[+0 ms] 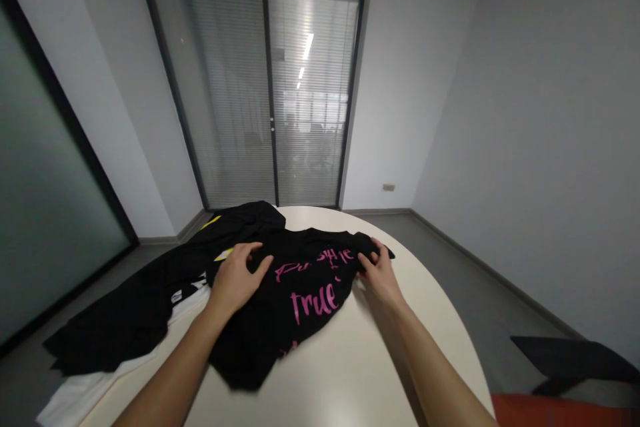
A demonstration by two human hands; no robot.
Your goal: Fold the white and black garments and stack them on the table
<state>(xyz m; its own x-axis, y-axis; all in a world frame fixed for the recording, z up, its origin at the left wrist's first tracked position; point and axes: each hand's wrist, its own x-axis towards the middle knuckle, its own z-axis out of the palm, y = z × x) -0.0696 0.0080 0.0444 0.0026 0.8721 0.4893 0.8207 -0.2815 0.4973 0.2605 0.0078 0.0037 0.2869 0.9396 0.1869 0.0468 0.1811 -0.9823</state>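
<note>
A black T-shirt [280, 307] with pink lettering, the word "true" readable among it, lies on a round white table [340, 373]. Over the shirt's upper left part rests my left hand [241, 275], its thumb and index finger apart; its other fingers are mostly hidden. My right hand [380, 273] has its thumb and fingers closed on the cloth at the upper right edge. The front part of the shirt is bunched and angled toward the lower left.
More dark clothing [125, 307] with yellow marks is piled along the table's left side, over white cloth [80, 397]. A red seat [560, 410] and a dark chair part [575, 360] stand at the lower right. Beyond the table is a glass partition [230, 93] with blinds.
</note>
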